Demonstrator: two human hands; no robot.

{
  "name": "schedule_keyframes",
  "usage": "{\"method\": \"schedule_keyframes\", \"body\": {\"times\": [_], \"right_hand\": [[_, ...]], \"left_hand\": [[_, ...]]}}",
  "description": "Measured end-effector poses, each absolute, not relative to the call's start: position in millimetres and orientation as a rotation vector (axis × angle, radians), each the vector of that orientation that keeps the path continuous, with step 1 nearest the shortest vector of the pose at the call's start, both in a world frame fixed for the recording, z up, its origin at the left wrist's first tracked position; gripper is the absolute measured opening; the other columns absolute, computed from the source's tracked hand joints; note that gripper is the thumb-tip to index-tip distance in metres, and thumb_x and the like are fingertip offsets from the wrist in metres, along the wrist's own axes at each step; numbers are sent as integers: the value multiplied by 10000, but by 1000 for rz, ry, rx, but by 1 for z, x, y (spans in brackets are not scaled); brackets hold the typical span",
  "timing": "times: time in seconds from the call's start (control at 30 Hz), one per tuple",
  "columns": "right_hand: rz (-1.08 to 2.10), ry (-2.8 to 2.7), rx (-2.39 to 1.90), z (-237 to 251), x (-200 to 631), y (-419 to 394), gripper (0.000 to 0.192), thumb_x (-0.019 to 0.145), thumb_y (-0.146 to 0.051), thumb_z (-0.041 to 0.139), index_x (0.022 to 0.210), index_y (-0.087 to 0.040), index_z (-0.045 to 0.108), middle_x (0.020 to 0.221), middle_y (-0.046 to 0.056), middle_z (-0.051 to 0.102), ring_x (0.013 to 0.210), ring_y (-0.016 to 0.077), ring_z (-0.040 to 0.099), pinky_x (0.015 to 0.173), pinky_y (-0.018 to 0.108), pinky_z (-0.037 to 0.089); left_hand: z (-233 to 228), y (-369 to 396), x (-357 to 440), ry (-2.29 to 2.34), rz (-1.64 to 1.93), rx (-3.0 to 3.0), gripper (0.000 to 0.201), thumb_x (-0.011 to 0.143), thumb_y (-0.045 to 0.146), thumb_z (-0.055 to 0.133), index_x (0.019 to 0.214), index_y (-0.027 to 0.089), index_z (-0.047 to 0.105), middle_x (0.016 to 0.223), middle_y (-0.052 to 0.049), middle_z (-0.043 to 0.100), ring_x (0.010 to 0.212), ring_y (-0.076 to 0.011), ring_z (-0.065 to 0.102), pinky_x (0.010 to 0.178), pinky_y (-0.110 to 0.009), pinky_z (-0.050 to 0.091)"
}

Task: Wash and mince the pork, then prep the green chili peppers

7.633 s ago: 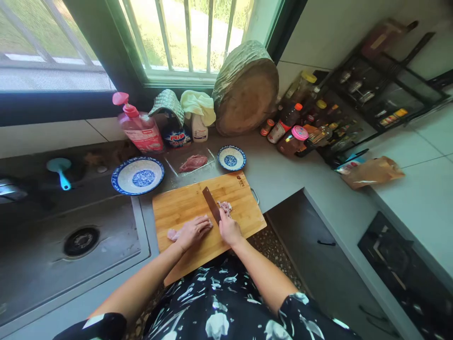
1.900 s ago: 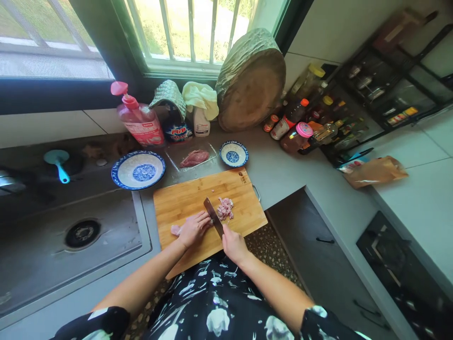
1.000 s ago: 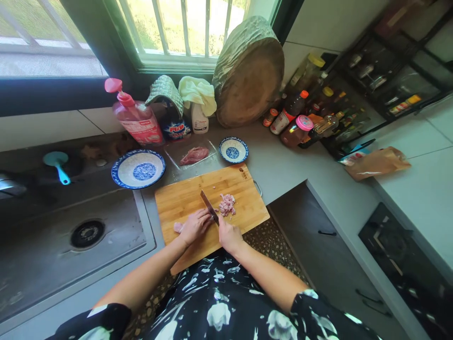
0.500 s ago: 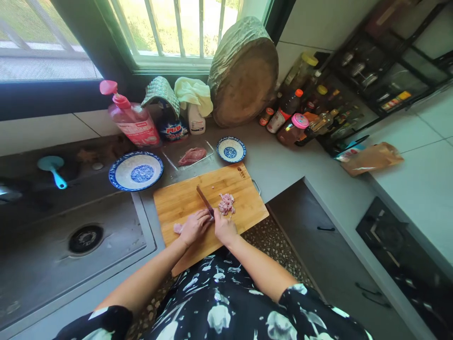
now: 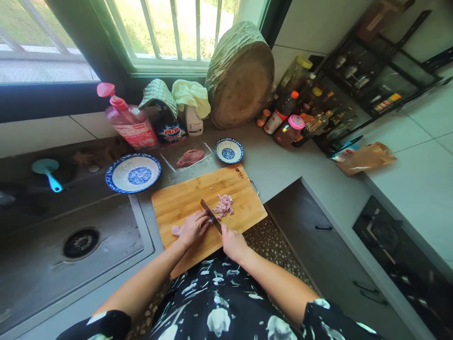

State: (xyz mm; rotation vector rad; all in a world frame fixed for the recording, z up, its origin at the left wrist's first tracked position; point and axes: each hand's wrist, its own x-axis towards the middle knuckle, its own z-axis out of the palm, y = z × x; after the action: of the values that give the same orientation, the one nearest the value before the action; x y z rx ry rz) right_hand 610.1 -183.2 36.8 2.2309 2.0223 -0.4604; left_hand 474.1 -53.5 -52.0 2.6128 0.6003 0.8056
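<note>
My right hand (image 5: 234, 243) is closed round the handle of a kitchen knife (image 5: 211, 215), whose blade points away to the upper left. Beside the blade, my left hand (image 5: 194, 227) presses with bent fingers on a strip of raw meat (image 5: 176, 230); one end of the strip sticks out to the left and the rest is under the fingers. Small chopped meat pieces (image 5: 224, 206) lie in a heap just right of the blade. All of this rests on a wooden cutting board (image 5: 184, 193).
Behind the board are a large blue-and-white plate (image 5: 120, 172), a clear tray (image 5: 171, 165) holding a meat chunk (image 5: 191, 157), and a small blue-and-white dish (image 5: 229, 151). The sink (image 5: 116, 236) lies left. Bottles and a jar (image 5: 289, 131) stand at the back right.
My right hand has drawn back towards me and to the right with the knife, showing more of the blade. My left hand stays on the meat. The whole view has shifted slightly.
</note>
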Motion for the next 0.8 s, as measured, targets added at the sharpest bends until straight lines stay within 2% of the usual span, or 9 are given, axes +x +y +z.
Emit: {"method": "schedule_keyframes", "body": {"times": [0.27,0.5,0.8], "right_hand": [[-346,1980,2294,21,585,-136,266,885,-92,268,1100,-76,423,864,177,639,758,218,662,600,296,530],[-367,1970,2223,18,599,-166,268,862,-61,291,1094,-81,424,844,162,644,740,216,662,605,292,519],[-488,1930,2332,35,620,-125,316,828,-93,345,1138,-81,404,867,177,646,801,258,648,677,339,503]], "left_hand": [[-59,-56,471,610,792,2593,240,870,257,426,935,177,642,1002,-107,642,999,-218,579,894,-389,484],[-54,-56,472,651,841,2589,214,871,275,451,870,172,638,986,-114,642,949,-211,592,819,-361,510],[-52,-57,470,616,854,2579,190,867,277,476,889,165,628,1035,-112,634,960,-206,592,842,-370,499]]}}
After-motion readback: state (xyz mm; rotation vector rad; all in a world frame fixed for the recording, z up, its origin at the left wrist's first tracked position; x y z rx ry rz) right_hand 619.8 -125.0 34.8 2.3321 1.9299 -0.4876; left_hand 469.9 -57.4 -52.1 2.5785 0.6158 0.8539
